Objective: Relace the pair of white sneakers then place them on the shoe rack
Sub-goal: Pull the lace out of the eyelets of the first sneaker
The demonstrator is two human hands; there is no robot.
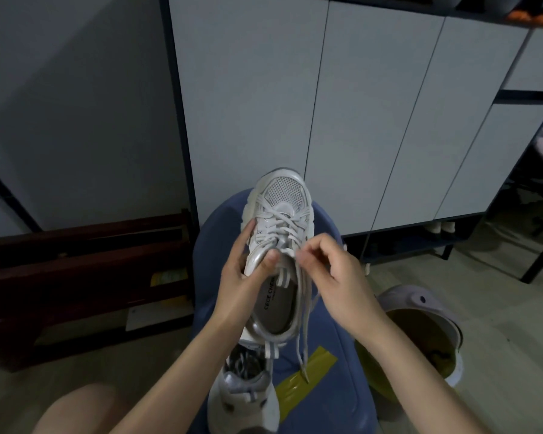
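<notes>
Left hand (248,270) gripping white sneaker (278,242) by its collar, toe pointing away, above blue stool (333,383). Right hand (329,270) pinching lace (304,324) at the top eyelet. Second sneaker (245,393) lying on stool below.

- Light: dim, cool, bluish cast; source not visible.
- Shadows: soft, deepest at left wall (60,98) and lower corners.
- Distortion: wide-angle; cabinet (342,104) lines bow outward.
- Focus: centre fairly sharp; edges soft, grainy.
</notes>
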